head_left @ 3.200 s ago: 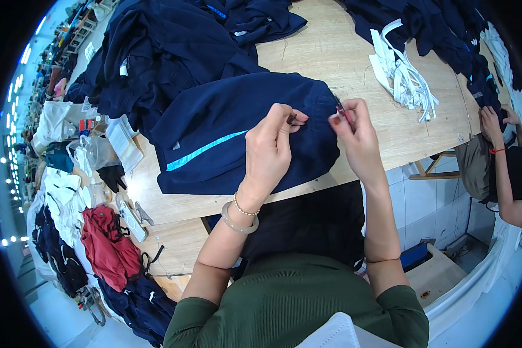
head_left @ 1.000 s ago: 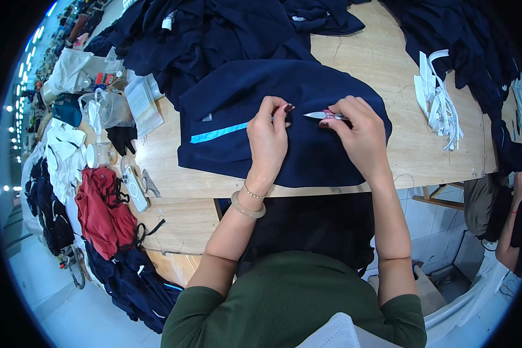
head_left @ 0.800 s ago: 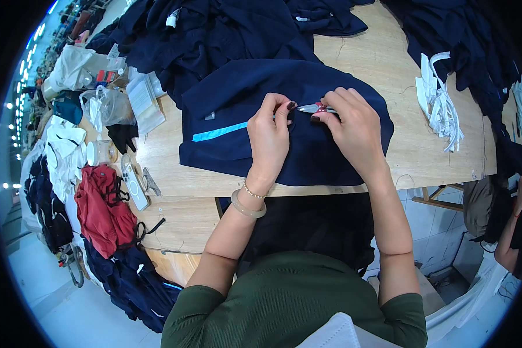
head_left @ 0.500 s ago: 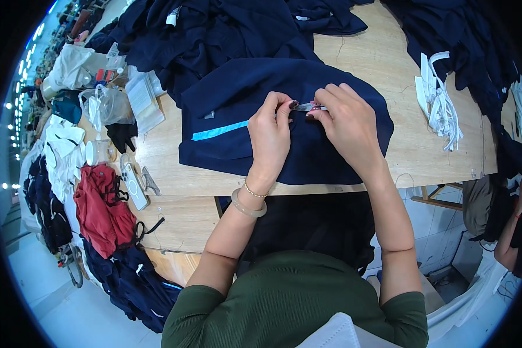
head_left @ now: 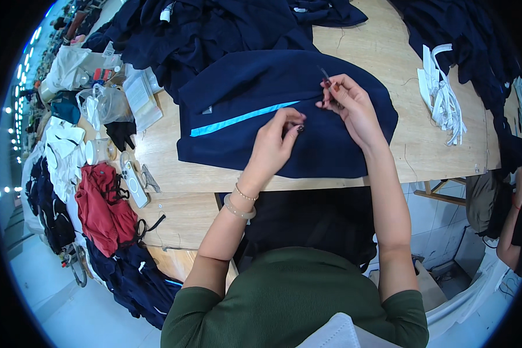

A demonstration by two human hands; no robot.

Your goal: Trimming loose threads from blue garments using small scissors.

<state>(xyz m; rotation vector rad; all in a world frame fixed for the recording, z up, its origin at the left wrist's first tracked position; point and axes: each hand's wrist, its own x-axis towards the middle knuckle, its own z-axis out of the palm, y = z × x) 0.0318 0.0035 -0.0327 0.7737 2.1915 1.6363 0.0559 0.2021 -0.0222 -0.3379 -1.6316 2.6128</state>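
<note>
A navy blue garment piece lies spread on the wooden table in front of me, with a light blue strip running slantwise across it. Above its middle, just past the strip's right end, my left hand hovers with fingers loosely curved, thumb and forefinger apart, holding nothing that I can see. My right hand is closed around small thread snips; their thin blades point up and away over the cloth. The grip of the snips is mostly hidden by my fingers.
More navy garments are heaped at the far side. White strips lie in a bundle at right. Along the left are a phone, a red cloth bag, a plastic bag and papers. Another person's arm shows at far right.
My hands have drawn apart: the left came down toward me, the right went up and right with the snips. More of the light blue strip is uncovered.
</note>
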